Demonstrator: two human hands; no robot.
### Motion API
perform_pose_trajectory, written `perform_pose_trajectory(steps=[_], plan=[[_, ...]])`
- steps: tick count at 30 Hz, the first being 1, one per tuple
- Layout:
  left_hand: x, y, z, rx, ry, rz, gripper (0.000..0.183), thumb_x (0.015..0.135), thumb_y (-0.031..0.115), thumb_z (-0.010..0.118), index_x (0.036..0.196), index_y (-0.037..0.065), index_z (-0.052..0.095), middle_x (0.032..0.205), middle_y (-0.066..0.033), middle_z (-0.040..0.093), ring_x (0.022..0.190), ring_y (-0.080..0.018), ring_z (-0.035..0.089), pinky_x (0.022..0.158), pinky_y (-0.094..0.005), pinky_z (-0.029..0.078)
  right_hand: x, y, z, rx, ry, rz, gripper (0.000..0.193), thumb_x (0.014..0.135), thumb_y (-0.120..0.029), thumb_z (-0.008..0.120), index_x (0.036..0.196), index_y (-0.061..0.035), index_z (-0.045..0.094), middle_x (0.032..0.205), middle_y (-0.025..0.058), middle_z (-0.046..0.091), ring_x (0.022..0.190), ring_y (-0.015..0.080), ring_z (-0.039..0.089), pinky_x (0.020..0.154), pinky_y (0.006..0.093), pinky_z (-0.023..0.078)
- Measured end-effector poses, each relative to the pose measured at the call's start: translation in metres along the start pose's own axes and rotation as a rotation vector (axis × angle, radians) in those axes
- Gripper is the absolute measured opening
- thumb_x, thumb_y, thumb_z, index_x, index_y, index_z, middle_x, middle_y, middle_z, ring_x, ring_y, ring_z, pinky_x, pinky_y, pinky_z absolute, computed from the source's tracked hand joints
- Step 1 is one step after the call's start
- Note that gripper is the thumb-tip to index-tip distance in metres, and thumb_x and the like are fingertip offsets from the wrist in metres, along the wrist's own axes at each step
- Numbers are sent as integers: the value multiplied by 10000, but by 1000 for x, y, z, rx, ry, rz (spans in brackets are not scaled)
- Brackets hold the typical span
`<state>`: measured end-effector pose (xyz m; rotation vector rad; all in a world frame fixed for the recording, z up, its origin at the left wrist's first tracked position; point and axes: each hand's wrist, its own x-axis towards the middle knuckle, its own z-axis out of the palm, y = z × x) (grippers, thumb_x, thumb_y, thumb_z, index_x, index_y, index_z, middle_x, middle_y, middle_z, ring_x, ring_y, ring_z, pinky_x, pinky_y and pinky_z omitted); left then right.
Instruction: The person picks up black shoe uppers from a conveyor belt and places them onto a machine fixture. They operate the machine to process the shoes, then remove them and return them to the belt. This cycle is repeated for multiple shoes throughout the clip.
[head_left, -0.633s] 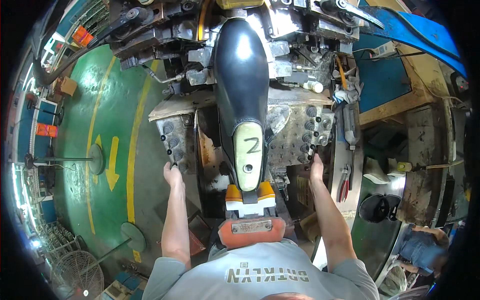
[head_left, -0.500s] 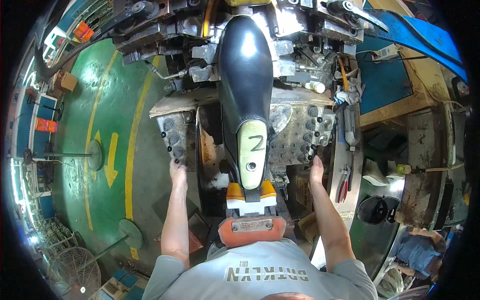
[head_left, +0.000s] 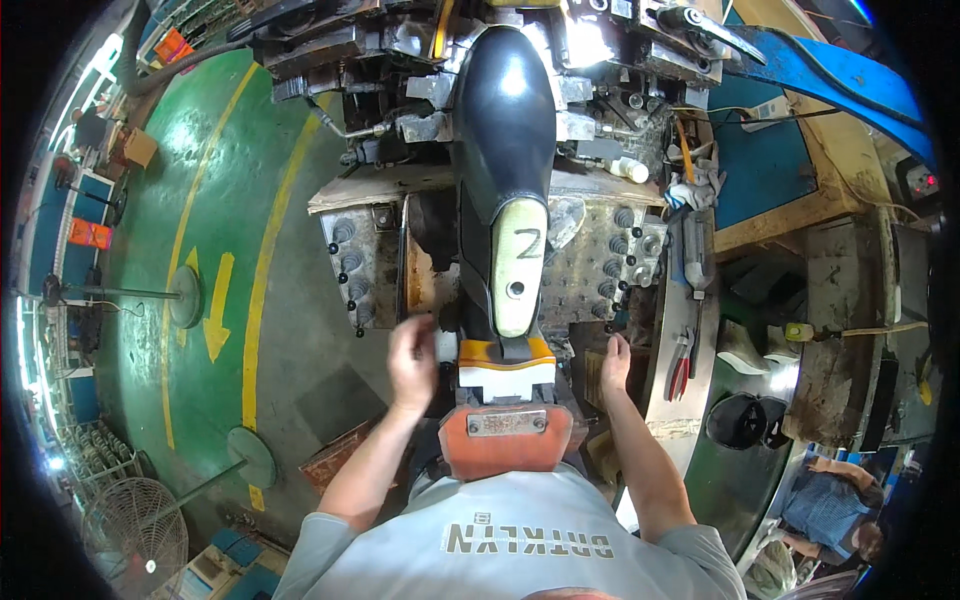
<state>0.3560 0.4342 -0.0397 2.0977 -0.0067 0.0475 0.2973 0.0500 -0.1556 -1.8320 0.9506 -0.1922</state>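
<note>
A black leather shoe upper (head_left: 505,120) is stretched over a shoe last, toe pointing away from me. The pale yellow-green top of the last (head_left: 518,265) faces up, with a dark mark and a hole. Its heel end meets an orange-and-white heel support (head_left: 507,365). My left hand (head_left: 412,362), slightly blurred, is just left of that support, empty with loosely bent fingers. My right hand (head_left: 615,366) hovers to the right, below the right control levers (head_left: 618,285), its fingers extended and nothing in them. Neither hand touches the upper.
Control levers (head_left: 349,278) stand on the machine's left panel. An orange-red pad (head_left: 505,455) sits against my shirt. Red-handled pliers (head_left: 681,365) lie on the right ledge, and gloves (head_left: 698,182) farther back. A person (head_left: 835,505) is at the lower right. A fan (head_left: 135,540) stands lower left.
My left hand has left the left control levers and come right, beside the heel support. My right hand has moved slightly down and left, away from the right levers. The view has shifted slightly.
</note>
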Motion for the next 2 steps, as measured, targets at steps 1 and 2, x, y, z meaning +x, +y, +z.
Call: perform_pose_trajectory(steps=[1,2], plan=[[-5,1,17,-243,-58,-196,531,847,23,644,1344,79,465,1391,-129,451,1183,-237,481,996,-332,407,-2,6,0,-3,5,-23,465,971,-299,516,1253,70,543,1234,216,586,1157,306,555,1005,373,408],[-9,-3,19,-245,-60,-193,531,847,23,644,1344,79,465,1391,-129,451,1183,-237,481,996,-332,407,-3,11,0,-12,0,-32,463,969,-297,516,1250,70,544,1229,219,589,1154,310,557,1002,376,411]])
